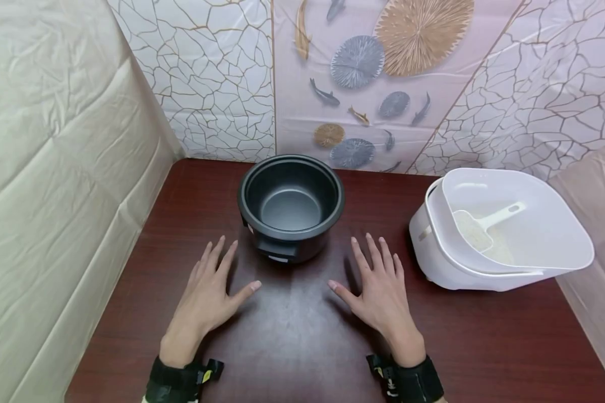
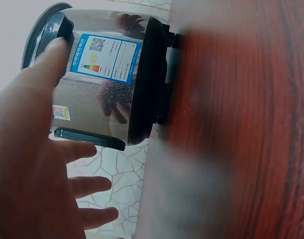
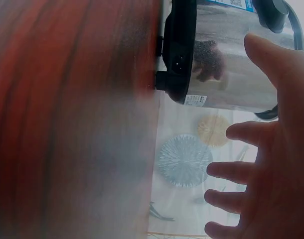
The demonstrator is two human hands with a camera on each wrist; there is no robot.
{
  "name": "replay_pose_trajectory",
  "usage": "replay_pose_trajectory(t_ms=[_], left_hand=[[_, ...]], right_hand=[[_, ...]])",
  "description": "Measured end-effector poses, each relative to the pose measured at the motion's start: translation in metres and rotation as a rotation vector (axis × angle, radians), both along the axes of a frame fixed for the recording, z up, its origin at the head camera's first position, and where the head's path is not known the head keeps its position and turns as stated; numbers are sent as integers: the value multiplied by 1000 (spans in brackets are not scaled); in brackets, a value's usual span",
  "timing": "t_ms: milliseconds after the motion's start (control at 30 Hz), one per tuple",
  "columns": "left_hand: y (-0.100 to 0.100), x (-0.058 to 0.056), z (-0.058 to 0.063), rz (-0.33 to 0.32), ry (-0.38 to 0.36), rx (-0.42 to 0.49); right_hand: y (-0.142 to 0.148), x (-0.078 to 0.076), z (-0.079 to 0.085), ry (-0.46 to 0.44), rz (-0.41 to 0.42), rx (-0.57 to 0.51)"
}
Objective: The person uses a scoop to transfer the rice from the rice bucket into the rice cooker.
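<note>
A rice cooker [image 1: 292, 246] without a lid stands near the back of the table, its dark inner pot [image 1: 291, 210] showing bare inside. Its shiny metal side carries a blue-edged label [image 2: 105, 58] in the left wrist view. My left hand [image 1: 206, 296] is spread at the cooker's front left, fingers pointing away from me and holding nothing. On the other side, my right hand [image 1: 380, 291] is spread likewise, between the cooker and a white rice bin [image 1: 423, 235]. Both hands appear a little apart from the cooker in the head view.
Inside the bin, a white scoop [image 1: 499, 215] lies on some rice [image 1: 504, 252]. The bin stands at the table's right edge. Patterned cloth [image 1: 222, 84] hangs behind the reddish-brown table [image 1: 292, 347], and pale quilted cloth [image 1: 70, 168] covers the left side.
</note>
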State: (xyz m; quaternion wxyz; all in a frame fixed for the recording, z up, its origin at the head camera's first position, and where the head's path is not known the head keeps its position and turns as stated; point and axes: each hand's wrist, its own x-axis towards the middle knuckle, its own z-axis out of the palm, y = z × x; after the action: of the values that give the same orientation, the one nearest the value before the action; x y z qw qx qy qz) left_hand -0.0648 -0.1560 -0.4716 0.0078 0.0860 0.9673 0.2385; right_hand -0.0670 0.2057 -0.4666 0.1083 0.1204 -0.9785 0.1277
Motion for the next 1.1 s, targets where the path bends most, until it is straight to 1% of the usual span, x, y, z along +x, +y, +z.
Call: replay_pose_trajectory(t_ms=[100,200,267,400,533,633,767,833,900,1033,1100], left_hand=[[0,-1,0,-3,46,33],[-1,-4,0,-7,110,91],[-1,-7,0,-8,154,143],[-2,-18,4,0,205,237],[-4,-33,9,-7,245,275],[-6,-48,11,-31,284,316],[-9,-71,11,-50,330,431],[-9,-83,10,-46,323,504],[-8,-92,7,-34,283,579],[-4,-108,3,-8,138,762],[-2,-115,1,-5,64,849]], right_hand=[[0,0,0,-4,1,-7],[0,-1,0,-11,7,-33],[0,-1,1,-16,12,-55],[1,-1,2,-26,21,-84],[1,-1,2,-20,24,-89],[2,0,2,-10,25,-93],[3,0,3,-12,25,-108],[3,0,3,-16,25,-117],[4,-1,4,-18,25,-123],[6,-1,3,-21,24,-130],[6,-1,2,-18,24,-138]])
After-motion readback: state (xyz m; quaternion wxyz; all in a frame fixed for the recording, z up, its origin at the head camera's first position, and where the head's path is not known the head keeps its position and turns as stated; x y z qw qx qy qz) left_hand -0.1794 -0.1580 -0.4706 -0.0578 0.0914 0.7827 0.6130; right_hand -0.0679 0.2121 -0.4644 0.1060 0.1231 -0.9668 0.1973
